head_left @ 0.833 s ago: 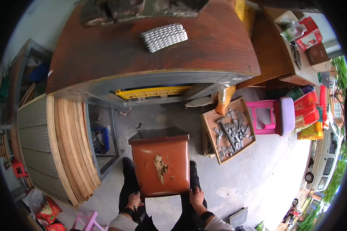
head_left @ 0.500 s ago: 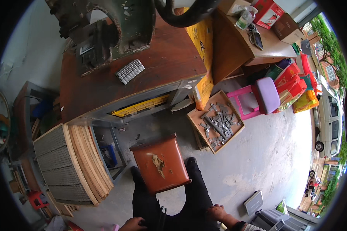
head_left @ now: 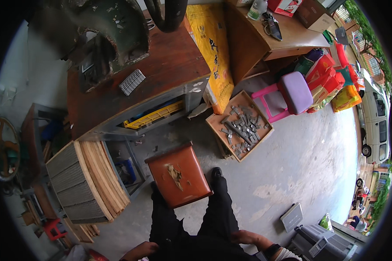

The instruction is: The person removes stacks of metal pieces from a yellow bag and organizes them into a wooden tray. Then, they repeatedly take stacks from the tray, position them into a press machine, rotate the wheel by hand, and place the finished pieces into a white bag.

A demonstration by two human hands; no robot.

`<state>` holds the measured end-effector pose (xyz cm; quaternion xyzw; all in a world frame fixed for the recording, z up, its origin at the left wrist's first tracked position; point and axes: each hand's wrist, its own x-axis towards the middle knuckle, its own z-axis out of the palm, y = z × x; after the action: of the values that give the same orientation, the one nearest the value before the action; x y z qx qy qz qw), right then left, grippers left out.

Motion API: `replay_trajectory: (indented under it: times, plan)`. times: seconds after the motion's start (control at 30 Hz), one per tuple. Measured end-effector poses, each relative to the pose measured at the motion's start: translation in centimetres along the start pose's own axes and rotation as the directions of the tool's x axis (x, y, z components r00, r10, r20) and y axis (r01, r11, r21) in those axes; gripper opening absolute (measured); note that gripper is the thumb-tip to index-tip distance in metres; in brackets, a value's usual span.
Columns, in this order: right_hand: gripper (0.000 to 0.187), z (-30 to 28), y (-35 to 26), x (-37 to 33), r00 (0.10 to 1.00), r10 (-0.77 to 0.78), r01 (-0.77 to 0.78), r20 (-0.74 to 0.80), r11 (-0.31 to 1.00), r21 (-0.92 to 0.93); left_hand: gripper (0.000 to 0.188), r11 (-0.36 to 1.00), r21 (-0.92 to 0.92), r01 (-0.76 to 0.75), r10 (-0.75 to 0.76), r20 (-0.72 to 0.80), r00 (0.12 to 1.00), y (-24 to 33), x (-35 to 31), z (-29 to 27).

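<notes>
At the lower edge, my left hand is closed against the black trousers on my left thigh, fingertips pressed into the cloth. My right hand pinches the trousers at the other thigh; its fingertips are partly hidden in the dark fabric. A brown padded stool with a torn seat stands between my legs. Beyond it is a wooden bench with a dark green machine on it. A small block of silvery pieces in rows lies on the bench top, away from both hands.
Right of the stool, a shallow wooden tray holds loose grey metal pieces. A pink stool with a purple seat stands beside it. Stacked boards and grey strips stand at left; a grey case lies at lower right.
The view has shifted, so the bench and tray sit further left. Both hands have moved along my thighs, and my legs look straighter behind the stool.
</notes>
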<state>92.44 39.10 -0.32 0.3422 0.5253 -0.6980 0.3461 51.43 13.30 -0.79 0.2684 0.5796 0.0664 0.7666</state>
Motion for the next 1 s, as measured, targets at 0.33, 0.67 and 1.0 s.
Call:
replay_trajectory:
  times: [0.33,0.67,1.0]
  plan:
    - [0.038,-7.5,-1.7,1.2,0.997,0.02,-0.027,-0.074,0.996,-0.089,0.047,0.893,-0.143,0.427,-0.444,-0.115,0.889,10.3,2.5,-2.0]
    - [0.037,-7.2,-15.1,5.7,0.983,-0.002,-0.041,-0.186,0.973,-0.227,0.047,0.985,0.14,0.104,-0.062,-0.274,0.96,7.1,5.2,-12.9]
    - [0.032,-17.2,-20.0,11.4,0.962,-0.117,-0.004,-0.246,0.897,-0.442,0.041,0.966,0.248,-0.077,0.208,-0.559,0.803,10.4,11.1,-19.8]
